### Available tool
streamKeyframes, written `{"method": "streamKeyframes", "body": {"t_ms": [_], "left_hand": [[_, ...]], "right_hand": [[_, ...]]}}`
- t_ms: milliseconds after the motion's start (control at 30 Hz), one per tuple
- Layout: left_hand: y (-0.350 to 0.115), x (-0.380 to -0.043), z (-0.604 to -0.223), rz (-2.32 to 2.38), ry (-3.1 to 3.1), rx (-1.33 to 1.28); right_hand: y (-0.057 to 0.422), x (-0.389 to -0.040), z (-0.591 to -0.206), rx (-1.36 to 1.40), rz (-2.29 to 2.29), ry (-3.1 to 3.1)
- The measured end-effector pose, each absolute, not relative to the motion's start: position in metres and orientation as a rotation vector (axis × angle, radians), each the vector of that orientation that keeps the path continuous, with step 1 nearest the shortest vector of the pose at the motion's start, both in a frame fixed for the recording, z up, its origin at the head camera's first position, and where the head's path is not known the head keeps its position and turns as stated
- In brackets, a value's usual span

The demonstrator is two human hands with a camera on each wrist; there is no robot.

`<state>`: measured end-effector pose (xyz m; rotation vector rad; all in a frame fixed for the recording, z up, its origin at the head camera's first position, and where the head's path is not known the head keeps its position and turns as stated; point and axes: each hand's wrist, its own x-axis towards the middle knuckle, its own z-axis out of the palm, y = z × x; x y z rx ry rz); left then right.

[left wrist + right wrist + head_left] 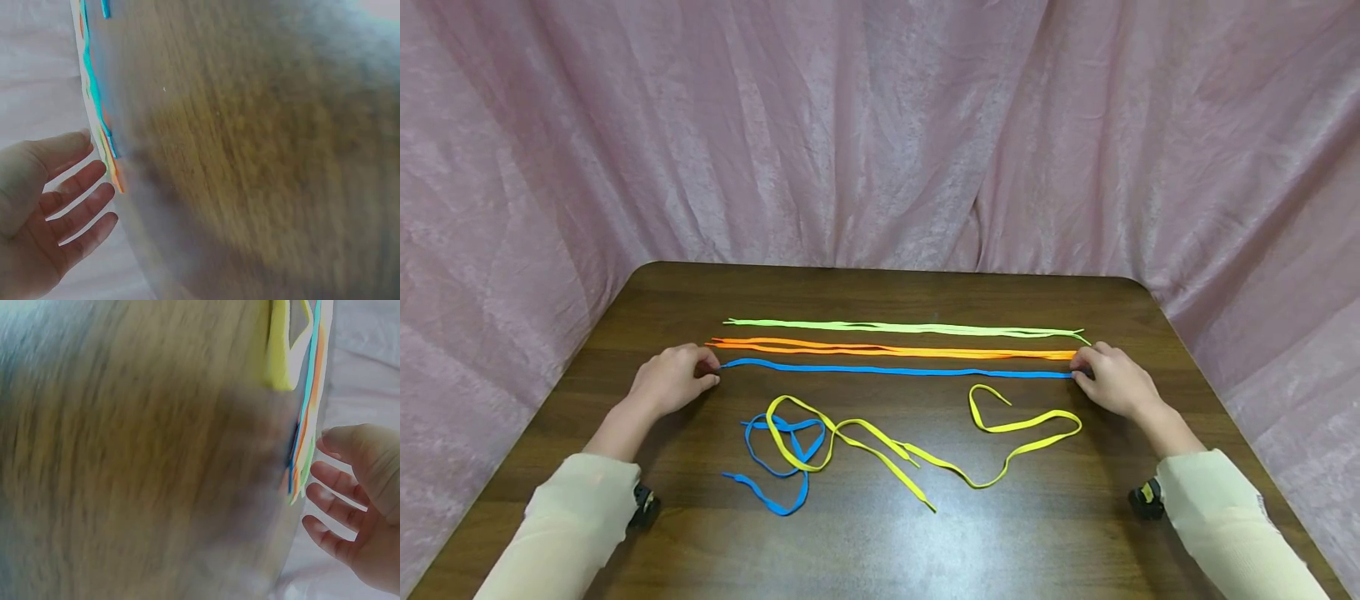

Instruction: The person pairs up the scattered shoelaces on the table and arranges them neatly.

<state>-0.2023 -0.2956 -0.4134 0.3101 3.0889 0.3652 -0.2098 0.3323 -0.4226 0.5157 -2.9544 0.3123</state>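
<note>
A flat blue shoelace [880,369] lies stretched nearly straight across the table. My left hand [673,379] is at its left end, thumb and fingers apart. In the left wrist view, the fingers [87,194] are loosely bent and the blue lace's tip [114,150] lies just beyond them. At the opposite end is my right hand [1116,379]; its relaxed fingers [337,481] are spread in the right wrist view, with nothing visibly pinched. Orange shoelaces [887,350] and light green shoelaces [895,328] run parallel behind the blue one.
Nearer me, a crumpled blue shoelace [767,502] tangles with a looped yellow shoelace [891,471]. Another yellow shoelace [1037,419] winds on the right, its end by the first. The brown wooden table [880,292] has rounded far corners; pink curtains [880,133] hang behind it.
</note>
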Motion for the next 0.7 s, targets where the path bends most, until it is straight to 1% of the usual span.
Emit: {"method": "streamKeyframes", "body": {"t_ms": [133, 433, 700], "left_hand": [[-0.292, -0.192, -0.408, 0.358, 3.085, 0.396], [-0.279, -0.164, -0.396, 0.335, 3.08, 0.597], [-0.264, -0.142, -0.395, 0.331, 3.084, 0.735]], "right_hand": [[0.321, -0.209, -0.42, 0.541, 0.297, -2.902], [0.287, -0.209, -0.417, 0.7, 0.27, -2.756], [0.251, -0.206, -0.417, 0.846, 0.237, -2.722]]}}
